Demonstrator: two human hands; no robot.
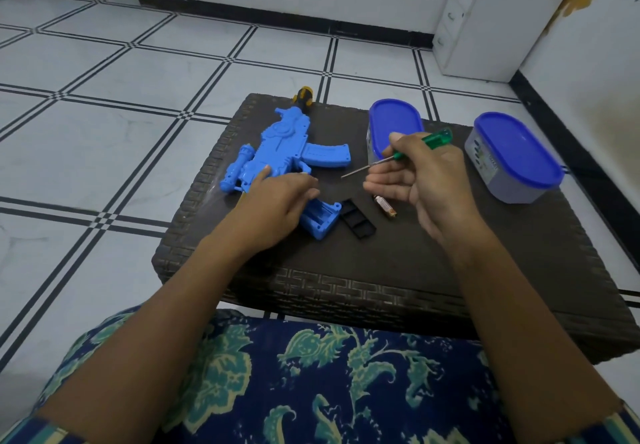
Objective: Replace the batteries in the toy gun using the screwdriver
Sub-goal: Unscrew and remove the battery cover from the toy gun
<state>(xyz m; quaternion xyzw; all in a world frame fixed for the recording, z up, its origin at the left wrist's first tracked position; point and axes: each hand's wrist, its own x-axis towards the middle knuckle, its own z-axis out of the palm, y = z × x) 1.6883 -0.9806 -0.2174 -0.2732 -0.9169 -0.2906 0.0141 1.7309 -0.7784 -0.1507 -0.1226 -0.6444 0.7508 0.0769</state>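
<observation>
- White floor tiles with black grid lines surround a low dark woven bench [346, 270]; all the work sits on its top, and I look down over a patterned lap.
- On the bench's left half I see the blue toy gun [277, 152] lying flat. Its long axis runs from the near middle of the bench toward the far edge, black-and-yellow muzzle pointing away from me, magazine sticking out to the right.
- Its stock end, nearest me, shows an open battery bay; the black cover [358, 223] lies just beside it, and one battery [385, 207] lies loose next to that.
- My left hand [277, 204] rests flat over the gun's rear body, fingers spread apart, pressing rather than clamping.
- My right hand [420, 173] has its grip closed on the green-handled screwdriver [398, 156], held above the bench, tip slanting down-left toward the gun.
- Two blue-lidded containers [394, 121] stand toward the far-right corner.
- I judge the gun to be light, hollow, stiff plastic, likely to skid, so I would pin it at the thick stock beside the bay, not by the thin scope.
</observation>
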